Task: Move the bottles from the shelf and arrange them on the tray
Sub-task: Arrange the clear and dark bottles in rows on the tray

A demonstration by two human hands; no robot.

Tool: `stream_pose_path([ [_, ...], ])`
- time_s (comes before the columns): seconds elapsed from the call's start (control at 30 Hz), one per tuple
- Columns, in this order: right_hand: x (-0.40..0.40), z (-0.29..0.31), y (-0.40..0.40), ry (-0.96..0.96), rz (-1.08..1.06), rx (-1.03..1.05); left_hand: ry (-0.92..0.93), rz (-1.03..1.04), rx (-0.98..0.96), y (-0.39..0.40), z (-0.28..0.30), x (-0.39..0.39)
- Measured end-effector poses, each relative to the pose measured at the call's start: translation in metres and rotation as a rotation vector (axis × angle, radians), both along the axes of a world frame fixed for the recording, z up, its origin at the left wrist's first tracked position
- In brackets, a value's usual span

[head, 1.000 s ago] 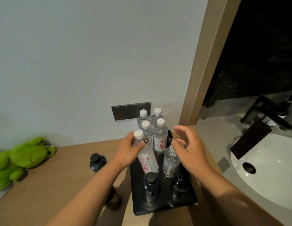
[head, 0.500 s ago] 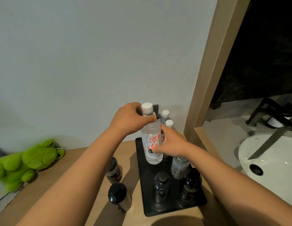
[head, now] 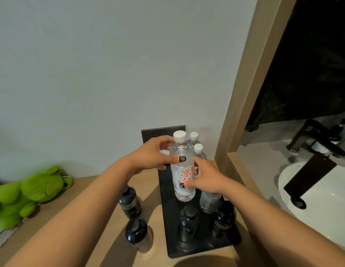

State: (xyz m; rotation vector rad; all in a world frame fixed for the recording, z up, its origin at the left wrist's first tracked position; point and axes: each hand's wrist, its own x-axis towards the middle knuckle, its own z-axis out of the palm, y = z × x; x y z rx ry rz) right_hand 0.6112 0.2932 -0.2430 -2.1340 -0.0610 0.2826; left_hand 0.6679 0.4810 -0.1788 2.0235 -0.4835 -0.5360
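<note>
Head view: the left hand grips the shoulder of a clear water bottle (red lettering), the right hand pinching its label lower down, above the black tray; dark bottles stand below the grip.

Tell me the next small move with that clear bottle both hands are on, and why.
Probably lower the clear bottle straight down onto the tray. The left hand grips its shoulder, the right hand its label, and it seems just above a free tray spot, with dark bottles nearer.
</note>
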Motion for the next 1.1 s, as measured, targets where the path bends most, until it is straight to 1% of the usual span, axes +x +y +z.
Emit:
stream_pose_path([
  [0.07, 0.001, -0.002, 0.000, -0.005, 0.009, -0.010, 0.040, -0.035, 0.002, 0.000, -0.004, -0.001],
  [0.1, 0.001, -0.003, 0.001, -0.003, 0.018, -0.018, 0.031, -0.055, 0.009, 0.000, -0.006, -0.002],
  [0.2, -0.001, -0.007, 0.006, 0.017, 0.031, -0.032, -0.083, -0.070, -0.001, 0.000, -0.015, -0.004],
  [0.27, -0.002, -0.006, 0.006, 0.040, 0.043, -0.028, -0.121, -0.059, -0.034, 0.000, -0.019, -0.006],
  [0.33, -0.004, 0.007, 0.000, 0.100, 0.112, -0.055, -0.139, -0.033, -0.063, 0.001, -0.023, -0.007],
  [0.4, -0.002, 0.033, -0.014, 0.114, 0.158, -0.155, -0.148, -0.011, -0.091, 0.002, -0.027, -0.007],
  [0.47, 0.001, 0.068, -0.025, 0.026, 0.087, -0.172, -0.148, 0.001, -0.096, 0.002, -0.031, -0.006],
  [0.53, 0.003, 0.095, -0.026, -0.070, -0.004, -0.082, -0.153, 0.007, -0.073, 0.000, -0.033, -0.005],
  [0.6, 0.005, 0.110, -0.015, -0.113, -0.003, -0.054, -0.157, 0.026, -0.042, -0.004, -0.033, -0.004],
  [0.73, 0.010, 0.111, 0.011, -0.184, 0.069, -0.265, -0.118, 0.046, -0.018, -0.011, -0.037, -0.009],
  [0.9, 0.008, 0.099, 0.021, -0.243, 0.077, -0.494, -0.027, 0.058, -0.089, -0.013, -0.047, -0.018],
  [0.97, 0.007, 0.094, 0.023, -0.261, 0.110, -0.553, 0.011, 0.074, -0.121, -0.014, -0.055, -0.019],
  [1.1, 0.008, 0.080, 0.022, -0.293, 0.121, -0.599, 0.063, 0.139, -0.190, -0.017, -0.071, -0.025],
])
